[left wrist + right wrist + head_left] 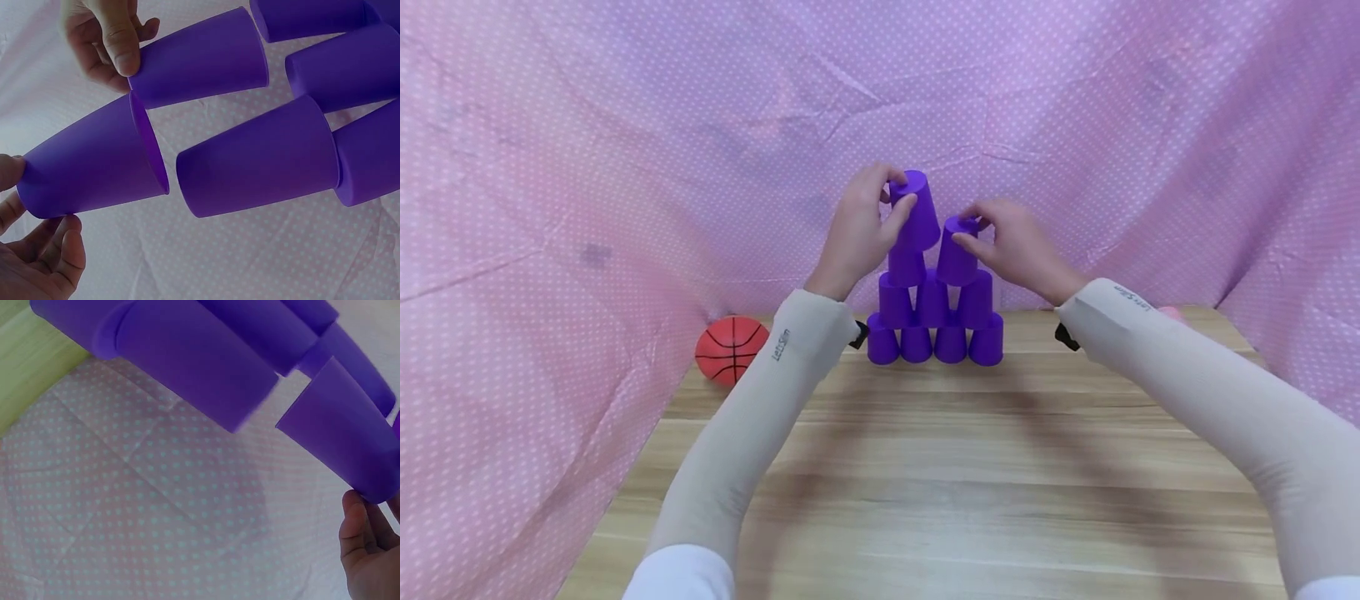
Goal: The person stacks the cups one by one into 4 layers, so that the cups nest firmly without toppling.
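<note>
Upside-down purple cups stand stacked in a pyramid (pixel 932 300), with several along the bottom and three in the row above. My left hand (pixel 863 229) pinches a cup (pixel 917 218) by its closed end, high above the rest. In the left wrist view a gap separates that cup's rim from the third-row cup (pixel 256 159) beneath. My right hand (pixel 1018 246) holds another cup (pixel 958 257) near its base, over the right side of the second row. In the right wrist view this cup (pixel 350 434) tilts, its rim apart from the nearest second-row cup (pixel 197 362).
An orange-red toy basketball (pixel 732 350) sits at the table's left edge. Pink dotted cloth (pixel 625 125) hangs behind and beside the wooden table (pixel 940 483). A small pink thing (pixel 1170 313) shows at the back right, partly hidden by my right sleeve.
</note>
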Demonstrator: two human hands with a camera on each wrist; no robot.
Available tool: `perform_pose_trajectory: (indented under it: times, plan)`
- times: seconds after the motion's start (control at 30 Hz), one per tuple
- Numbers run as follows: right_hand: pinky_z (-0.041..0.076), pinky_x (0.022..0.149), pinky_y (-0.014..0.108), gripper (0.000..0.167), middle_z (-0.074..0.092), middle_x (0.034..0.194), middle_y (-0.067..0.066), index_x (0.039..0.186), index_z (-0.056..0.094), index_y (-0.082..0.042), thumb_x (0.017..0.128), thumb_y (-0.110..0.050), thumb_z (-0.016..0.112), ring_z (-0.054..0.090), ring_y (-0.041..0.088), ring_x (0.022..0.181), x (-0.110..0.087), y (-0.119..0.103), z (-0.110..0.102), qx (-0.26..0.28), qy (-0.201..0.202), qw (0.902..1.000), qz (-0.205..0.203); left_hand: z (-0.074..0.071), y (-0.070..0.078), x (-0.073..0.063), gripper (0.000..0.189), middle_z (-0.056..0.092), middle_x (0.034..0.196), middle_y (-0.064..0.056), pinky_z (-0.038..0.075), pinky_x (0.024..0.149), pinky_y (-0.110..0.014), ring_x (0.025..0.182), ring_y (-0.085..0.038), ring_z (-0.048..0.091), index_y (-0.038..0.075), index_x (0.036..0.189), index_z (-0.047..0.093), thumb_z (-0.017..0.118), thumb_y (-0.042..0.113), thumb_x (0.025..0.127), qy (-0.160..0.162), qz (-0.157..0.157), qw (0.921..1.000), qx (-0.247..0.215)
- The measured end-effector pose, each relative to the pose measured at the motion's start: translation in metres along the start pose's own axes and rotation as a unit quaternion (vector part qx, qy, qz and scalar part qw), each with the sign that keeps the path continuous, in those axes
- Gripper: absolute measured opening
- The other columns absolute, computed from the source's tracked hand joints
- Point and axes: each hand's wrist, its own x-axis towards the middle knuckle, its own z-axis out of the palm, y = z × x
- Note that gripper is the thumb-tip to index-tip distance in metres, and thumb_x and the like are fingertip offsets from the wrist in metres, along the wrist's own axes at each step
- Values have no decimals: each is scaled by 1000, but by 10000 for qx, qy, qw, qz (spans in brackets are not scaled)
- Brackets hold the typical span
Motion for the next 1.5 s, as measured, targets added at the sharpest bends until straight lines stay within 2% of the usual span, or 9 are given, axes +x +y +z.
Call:
perform_pose_trajectory:
  times: [0.07, 0.33, 0.5, 0.63, 0.73, 0.97, 1.3, 1.5]
  plan:
    - [44, 85, 41, 29, 65, 100, 12, 107, 62, -2, 87, -20, 70, 59, 27, 93, 3, 2, 4, 84, -43, 9999, 39, 1, -2, 5, 23, 56, 103, -5, 39, 83, -21, 95, -18, 51, 4, 112, 57, 59, 19, 94, -94, -128, 9999, 51]
    - [48, 84, 42, 33, 63, 106, 13, 112, 57, 0, 88, -20, 69, 59, 27, 97, 1, 9, 12, 330, -248, 9986, 320, 7, -7, 18, 21, 55, 103, -4, 39, 81, -21, 93, -17, 51, 7, 111, 55, 58, 21, 95, -312, -315, 9990, 113]
    - [48, 83, 45, 48, 61, 113, 17, 123, 50, 0, 85, -22, 71, 60, 30, 99, -7, 10, 12, 471, -248, 9974, 477, 12, -6, 22, 22, 55, 105, -4, 40, 81, -21, 93, -17, 51, 7, 111, 55, 57, 21, 95, -403, -366, 9984, 116]
    - [47, 83, 46, 59, 61, 111, 19, 131, 42, -1, 85, -24, 71, 60, 32, 100, -13, 11, 12, 564, -440, 9952, 675, 15, -4, 26, 22, 55, 105, -4, 40, 82, -20, 95, -17, 51, 7, 111, 55, 56, 22, 96, -436, -355, 9984, 85]
    - [48, 83, 44, 60, 61, 109, 17, 133, 39, -2, 87, -25, 70, 60, 30, 99, -14, 11, 14, 550, -575, 9947, 658, 16, -3, 30, 22, 56, 105, -4, 40, 82, -20, 95, -16, 51, 7, 111, 55, 55, 23, 96, -497, -429, 9978, 105]
    - [49, 81, 42, 58, 63, 106, 17, 131, 40, -1, 86, -20, 71, 61, 30, 96, -10, 10, 19, 501, -515, 9963, 461, 19, -2, 39, 23, 56, 109, -5, 40, 84, -21, 99, -18, 52, 8, 113, 54, 55, 24, 96, -762, -720, 9945, 73]
    - [49, 83, 43, 56, 62, 106, 18, 131, 40, 0, 87, -18, 70, 61, 32, 97, -5, 9, 24, 596, -605, 9954, 452, 19, -6, 40, 24, 56, 115, -5, 41, 85, -22, 101, -17, 52, 8, 114, 54, 54, 24, 96, -885, -1063, 9903, 105]
    - [46, 87, 47, 61, 59, 117, 20, 135, 38, -3, 87, -25, 69, 58, 33, 104, -9, 8, 19, 585, -751, 9932, 666, 14, -7, 36, 31, 55, 122, -3, 39, 91, -23, 109, -16, 50, 11, 119, 53, 53, 32, 96, -911, -1211, 9884, 128]
